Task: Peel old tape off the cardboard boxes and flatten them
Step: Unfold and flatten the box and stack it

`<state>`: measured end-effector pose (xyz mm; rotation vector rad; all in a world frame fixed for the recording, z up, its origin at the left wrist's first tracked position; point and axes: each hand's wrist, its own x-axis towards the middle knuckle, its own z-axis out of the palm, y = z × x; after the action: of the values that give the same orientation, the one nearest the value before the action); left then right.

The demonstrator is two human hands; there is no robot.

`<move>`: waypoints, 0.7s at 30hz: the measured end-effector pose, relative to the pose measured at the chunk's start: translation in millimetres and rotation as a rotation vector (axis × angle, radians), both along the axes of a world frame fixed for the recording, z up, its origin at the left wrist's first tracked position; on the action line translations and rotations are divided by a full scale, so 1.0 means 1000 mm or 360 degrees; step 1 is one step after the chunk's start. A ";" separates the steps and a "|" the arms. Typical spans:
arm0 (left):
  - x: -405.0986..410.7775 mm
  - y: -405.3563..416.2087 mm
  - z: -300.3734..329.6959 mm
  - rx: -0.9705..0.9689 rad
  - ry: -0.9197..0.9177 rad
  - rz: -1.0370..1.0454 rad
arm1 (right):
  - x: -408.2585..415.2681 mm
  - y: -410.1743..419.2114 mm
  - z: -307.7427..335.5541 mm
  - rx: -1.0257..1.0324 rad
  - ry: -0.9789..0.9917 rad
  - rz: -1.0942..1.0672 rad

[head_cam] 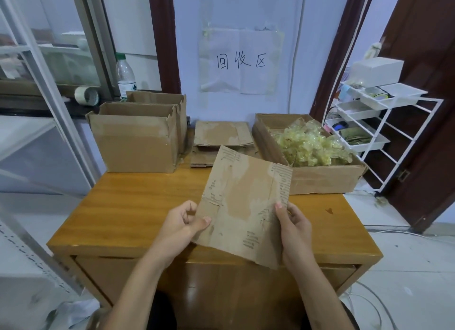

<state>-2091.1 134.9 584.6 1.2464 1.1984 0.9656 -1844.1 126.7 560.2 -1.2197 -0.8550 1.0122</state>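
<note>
Head view: left hand (pixel 184 222) and right hand (pixel 293 227) are each pinching, thumb on top, opposite edges of a flattened box (pixel 242 204), holding it above the wooden table (pixel 138 206). Behind it are lying a stack of flattened boxes (pixel 221 135), upright boxes (pixel 135 142) and a box of peeled tape (pixel 310 147).

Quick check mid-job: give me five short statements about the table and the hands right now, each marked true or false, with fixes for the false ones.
1. Both hands hold the flattened cardboard box. True: left hand, right hand.
2. The peeled tape lies loose on the table. False: it is piled in the open box on the right.
3. Flattened boxes are stacked at the table's back. True.
4. Open boxes on the left lie flat. False: they stand upright.
5. The water bottle lies tipped over. False: it stands upright.
</note>
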 end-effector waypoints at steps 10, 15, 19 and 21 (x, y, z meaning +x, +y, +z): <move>0.007 -0.002 -0.005 0.0077 0.0051 0.0165 | -0.005 0.017 -0.002 0.0108 -0.0545 -0.0036; 0.010 0.000 -0.003 0.0144 -0.0024 0.0246 | -0.006 0.035 0.016 0.0221 -0.0614 -0.0030; 0.012 0.030 0.014 0.0185 -0.0074 0.0378 | -0.011 0.075 0.049 0.0191 -0.0571 -0.0047; 0.015 0.054 0.026 0.0192 -0.0118 0.0485 | -0.011 0.098 0.067 0.0088 -0.0484 0.0049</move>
<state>-2075.7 188.8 610.2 1.1290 1.3108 1.3131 -1855.3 225.1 627.0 -1.3366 -1.1331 0.8325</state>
